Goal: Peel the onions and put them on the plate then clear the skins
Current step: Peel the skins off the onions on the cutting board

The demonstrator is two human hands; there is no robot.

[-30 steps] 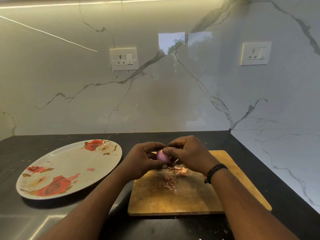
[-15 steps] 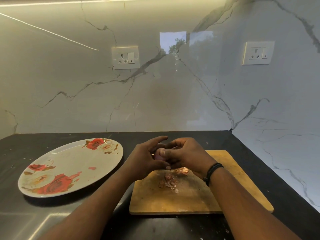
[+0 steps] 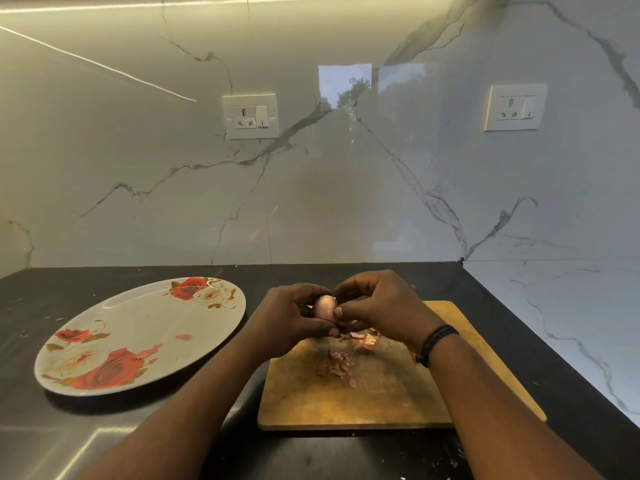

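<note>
A small pink onion (image 3: 325,308) is held between both hands above the far edge of a wooden cutting board (image 3: 388,400). My left hand (image 3: 289,318) cups it from the left. My right hand (image 3: 379,308), with a black band at the wrist, pinches it from the right with thumb and fingers. Loose brown onion skins (image 3: 341,365) lie on the board just below the hands. A white oval plate (image 3: 145,341) with red rose prints sits to the left on the black counter, with no onion on it.
The black counter (image 3: 69,438) ends at a marble wall behind and another on the right. Two wall sockets (image 3: 250,116) sit above. Small skin scraps (image 3: 453,462) lie on the counter near the board's front right corner.
The hands have turned the onion, and more of its pale pink surface shows between the fingers now. The left fingers, spread half a second ago, have curled around it again.
</note>
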